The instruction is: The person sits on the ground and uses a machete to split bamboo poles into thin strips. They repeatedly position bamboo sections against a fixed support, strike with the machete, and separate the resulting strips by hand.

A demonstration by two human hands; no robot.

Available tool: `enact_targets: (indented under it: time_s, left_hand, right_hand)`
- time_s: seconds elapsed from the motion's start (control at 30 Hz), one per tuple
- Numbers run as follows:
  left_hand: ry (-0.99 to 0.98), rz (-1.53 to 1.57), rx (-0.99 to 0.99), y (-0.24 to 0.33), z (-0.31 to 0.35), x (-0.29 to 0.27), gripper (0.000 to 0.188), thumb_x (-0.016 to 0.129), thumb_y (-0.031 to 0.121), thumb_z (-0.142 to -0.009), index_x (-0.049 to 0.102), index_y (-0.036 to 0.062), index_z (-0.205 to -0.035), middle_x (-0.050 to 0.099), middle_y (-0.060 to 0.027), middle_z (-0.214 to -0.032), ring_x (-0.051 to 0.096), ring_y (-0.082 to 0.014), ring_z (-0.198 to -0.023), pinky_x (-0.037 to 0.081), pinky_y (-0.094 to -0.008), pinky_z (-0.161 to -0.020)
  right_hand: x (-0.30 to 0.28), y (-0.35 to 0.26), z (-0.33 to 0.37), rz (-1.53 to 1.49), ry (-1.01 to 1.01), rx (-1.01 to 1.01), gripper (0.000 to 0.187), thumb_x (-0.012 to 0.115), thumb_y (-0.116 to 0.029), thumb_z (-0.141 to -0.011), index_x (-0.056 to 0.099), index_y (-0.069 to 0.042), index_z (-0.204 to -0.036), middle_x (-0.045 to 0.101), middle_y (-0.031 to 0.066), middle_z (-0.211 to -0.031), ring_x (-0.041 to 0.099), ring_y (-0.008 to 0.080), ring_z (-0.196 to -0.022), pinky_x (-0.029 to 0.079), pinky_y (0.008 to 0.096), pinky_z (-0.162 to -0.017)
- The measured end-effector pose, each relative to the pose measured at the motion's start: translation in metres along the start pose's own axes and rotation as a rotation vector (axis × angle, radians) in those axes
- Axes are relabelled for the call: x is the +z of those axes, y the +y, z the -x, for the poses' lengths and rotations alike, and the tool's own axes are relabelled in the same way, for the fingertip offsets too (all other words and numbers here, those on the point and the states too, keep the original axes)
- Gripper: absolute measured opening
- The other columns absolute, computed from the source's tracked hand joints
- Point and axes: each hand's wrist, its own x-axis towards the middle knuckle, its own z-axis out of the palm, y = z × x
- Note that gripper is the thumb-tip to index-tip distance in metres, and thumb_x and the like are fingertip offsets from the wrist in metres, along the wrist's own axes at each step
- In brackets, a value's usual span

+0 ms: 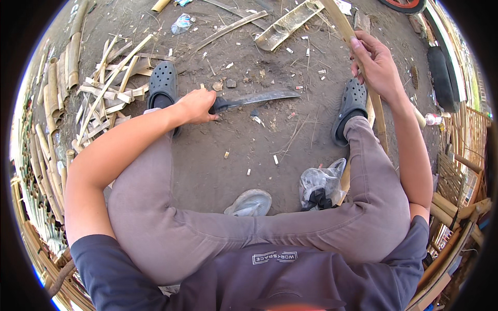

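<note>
My left hand (198, 105) is closed around the handle of a machete, beside my left shoe. The machete blade (259, 97) points to the right, low over the dirt, its dark metal worn. Over at the upper right, my right hand (374, 63) grips a long bamboo strip (340, 22) between thumb and fingers. This strip runs from the top edge down past my right shoe (351, 106); part of it is hidden behind my hand and wrist. My left shoe (163, 83) is a grey clog with holes, like the right one.
Split bamboo scraps (116, 85) are heaped left of my left shoe. A halved bamboo piece (288, 26) lies ahead. Between my legs are a clear plastic bag (321, 181) and a pale sandal-like piece (250, 202). Bamboo poles (53, 88) line the left; a tyre (442, 78) stands right.
</note>
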Motion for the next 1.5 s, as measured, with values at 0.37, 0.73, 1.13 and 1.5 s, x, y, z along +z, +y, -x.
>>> enact_targets:
  time_s: [0.37, 0.73, 1.13, 1.5]
  left_hand:
    - [0.093, 0.653, 0.105, 0.051, -0.027, -0.060, 0.056, 0.073, 0.032, -0.089, 0.053, -0.0010, -0.129, 0.066, -0.0161, -0.115, 0.068, -0.0236, -0.100, 0.055, -0.0347, -0.087]
    - [0.301, 1.342, 0.154, 0.087, -0.026, -0.112, 0.030, 0.069, 0.031, -0.095, 0.067, 0.0085, -0.115, 0.071, -0.0048, -0.103, 0.067, -0.0107, -0.089, 0.055, -0.0263, -0.078]
    - [0.354, 1.428, 0.029, 0.090, -0.026, -0.119, 0.037, 0.069, 0.019, -0.095, 0.057, -0.0011, -0.124, 0.070, -0.0122, -0.107, 0.067, -0.0162, -0.083, 0.057, -0.0294, -0.070]
    - [0.549, 0.836, 0.123, 0.094, -0.021, -0.119, 0.030, 0.070, 0.015, -0.090, 0.064, -0.0020, -0.114, 0.069, -0.0149, -0.106, 0.067, -0.0213, -0.092, 0.055, -0.0340, -0.082]
  right_hand:
    - [0.039, -0.004, 0.011, 0.020, -0.240, 0.027, 0.037, 0.058, -0.031, -0.102, 0.062, -0.001, -0.123, 0.058, 0.0021, -0.080, 0.060, 0.0073, -0.061, 0.049, 0.0242, -0.047]
    - [0.048, -0.008, 0.015, 0.015, -0.245, 0.020, 0.037, 0.058, -0.030, -0.102, 0.062, 0.001, -0.122, 0.059, 0.0030, -0.082, 0.058, 0.0077, -0.062, 0.049, 0.0242, -0.048]
    - [0.050, -0.009, 0.014, 0.014, -0.288, 0.016, 0.036, 0.058, -0.031, -0.102, 0.062, 0.000, -0.121, 0.057, 0.0020, -0.081, 0.057, 0.0069, -0.064, 0.049, 0.0241, -0.050]
    - [0.051, -0.011, 0.014, 0.010, -0.271, 0.022, 0.035, 0.057, -0.030, -0.102, 0.062, 0.000, -0.120, 0.057, 0.0009, -0.080, 0.057, 0.0067, -0.066, 0.050, 0.0241, -0.051]
